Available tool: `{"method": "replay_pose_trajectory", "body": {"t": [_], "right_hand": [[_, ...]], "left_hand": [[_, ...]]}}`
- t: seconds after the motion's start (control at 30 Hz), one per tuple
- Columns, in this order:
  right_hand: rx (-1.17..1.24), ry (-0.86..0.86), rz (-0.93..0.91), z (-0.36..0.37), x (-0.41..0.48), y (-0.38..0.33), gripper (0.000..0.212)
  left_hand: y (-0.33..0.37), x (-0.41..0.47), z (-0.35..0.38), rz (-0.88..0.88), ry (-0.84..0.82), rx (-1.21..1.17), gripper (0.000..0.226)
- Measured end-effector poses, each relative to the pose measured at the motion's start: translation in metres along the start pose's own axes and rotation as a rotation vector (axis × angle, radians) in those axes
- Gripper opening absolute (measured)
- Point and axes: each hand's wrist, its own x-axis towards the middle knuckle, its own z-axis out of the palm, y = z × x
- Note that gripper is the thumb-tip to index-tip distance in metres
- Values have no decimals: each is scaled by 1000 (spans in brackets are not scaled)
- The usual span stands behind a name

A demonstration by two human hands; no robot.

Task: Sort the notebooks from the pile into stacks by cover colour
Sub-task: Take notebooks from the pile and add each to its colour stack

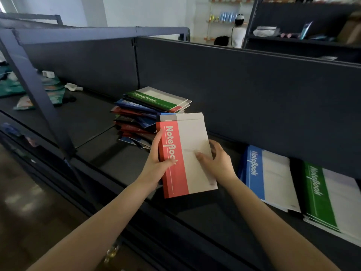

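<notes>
In the middle of the dark shelf board (195,214), just on the near side of the messy pile of notebooks (136,122), both hands have a red-and-white paper-cover notebook (193,145) held up off the surface. The red band down its left side says "NoteBook" in white letters, running along the spine. The left hand (156,165) is wrapped around that red edge, with the thumb lying across the last letters of the word. The right hand (218,163) pinches the white side, thumb flat on the cover and fingers tucked behind the right edge. A pale strip pokes out past the far end of the notebook, and I honestly can't tell if that's a second one in the same grip. The pile behind is a jumble of red, blue and dark covers, with a green-and-white notebook (156,98) on top, tilted, also printed "NoteBook". Off to the right there's a stack of blue-and-white notebooks (269,177) lying flat. Just beside it, further right, is a stack of green-and-white notebooks (328,196), same "NoteBook" wording on both top covers. A dark back panel (254,90) runs along the far side of the shelf, and a dark metal upright post (33,89) stands on the left. Some teal and white packets (52,89) are scattered beyond it, their print too blurry to read. Way in the back a person in white (239,34) stands near a wall rack with blue bottles (227,16).
</notes>
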Motion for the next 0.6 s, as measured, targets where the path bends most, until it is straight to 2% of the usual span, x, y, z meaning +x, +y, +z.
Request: {"method": "replay_pose_trajectory", "body": {"t": [0.23,0.37,0.6], "right_hand": [[74,183,-11,-46,-19,21,49],[102,304,12,-77,-32,42,35],[107,447,93,-142,-58,76,29]], "left_hand": [[-9,4,52,30,-109,-20,90],[-10,5,87,46,-187,-6,85],[-12,0,163,40,-299,-14,84]]}}
